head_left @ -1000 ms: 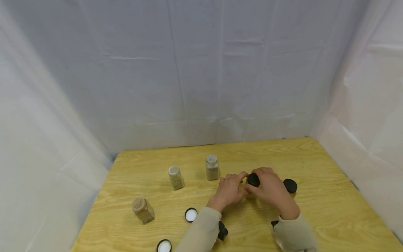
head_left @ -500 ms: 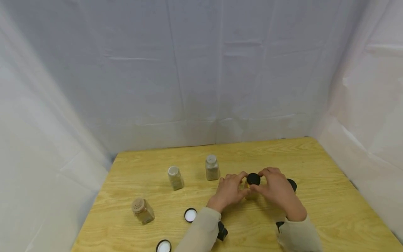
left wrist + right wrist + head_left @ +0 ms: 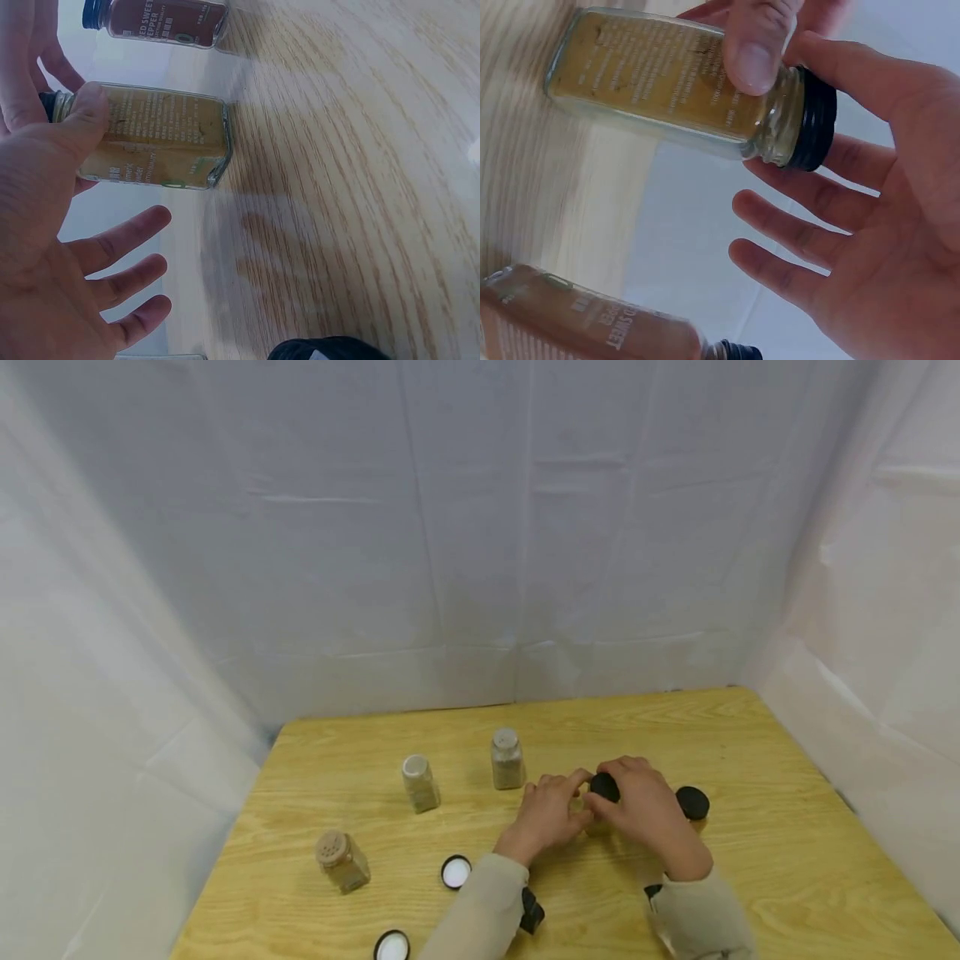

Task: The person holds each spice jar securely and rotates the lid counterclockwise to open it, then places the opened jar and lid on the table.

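Note:
A square glass spice jar [image 3: 161, 139] of yellow-brown powder stands on the wooden table. My left hand [image 3: 551, 812] pinches it just below the neck, thumb on the label side, the other fingers spread away from the glass. On its neck sits a black screw cap [image 3: 814, 120]. The thumb and fingers of my right hand [image 3: 637, 806] grip this cap from the right, with the lower fingers reaching past it. From the head view the hands cover most of the jar. Close by on the right is a capped jar of reddish powder [image 3: 592, 315], labelled red sweet pepper.
Left of the hands are three jars without black caps: a grey-topped one [image 3: 507, 762], a pale-topped one [image 3: 421, 787] and one with a brown perforated top [image 3: 342, 864]. Two black caps, one [image 3: 456, 872] beside the left sleeve and another [image 3: 392, 946] nearer, lie white lining up.
Half a second ago my right hand had loosened and drawn slightly right of the cap; now it is back around it. My left hand and the jar have stayed in place.

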Demonstrator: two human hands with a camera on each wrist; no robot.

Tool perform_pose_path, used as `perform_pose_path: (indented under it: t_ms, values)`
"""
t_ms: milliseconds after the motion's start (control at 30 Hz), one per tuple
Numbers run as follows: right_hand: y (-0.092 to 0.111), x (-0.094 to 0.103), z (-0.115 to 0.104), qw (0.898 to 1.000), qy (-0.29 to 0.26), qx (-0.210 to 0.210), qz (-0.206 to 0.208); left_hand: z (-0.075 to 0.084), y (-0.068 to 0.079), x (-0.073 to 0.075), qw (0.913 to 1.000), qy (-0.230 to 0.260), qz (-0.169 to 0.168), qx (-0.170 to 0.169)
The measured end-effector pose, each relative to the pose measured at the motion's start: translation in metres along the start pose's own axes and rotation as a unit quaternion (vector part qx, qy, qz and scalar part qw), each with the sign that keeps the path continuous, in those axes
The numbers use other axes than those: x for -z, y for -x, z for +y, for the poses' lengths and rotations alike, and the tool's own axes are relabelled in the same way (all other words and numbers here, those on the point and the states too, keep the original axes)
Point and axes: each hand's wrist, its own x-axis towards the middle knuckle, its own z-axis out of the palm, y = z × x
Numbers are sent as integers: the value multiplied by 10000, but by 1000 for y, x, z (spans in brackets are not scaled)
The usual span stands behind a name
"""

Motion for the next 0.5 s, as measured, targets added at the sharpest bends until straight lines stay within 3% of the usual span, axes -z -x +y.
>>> perform_pose_path:
  t_ms: [267,500]
  values:
    - [3,12,3,9981,-135,-566,-206,0,-2,-2,10000,-74,12,56]
    - [7,15,5,9991,-67,-343,-232,0,-2,-2,9999,-142,-10,32]
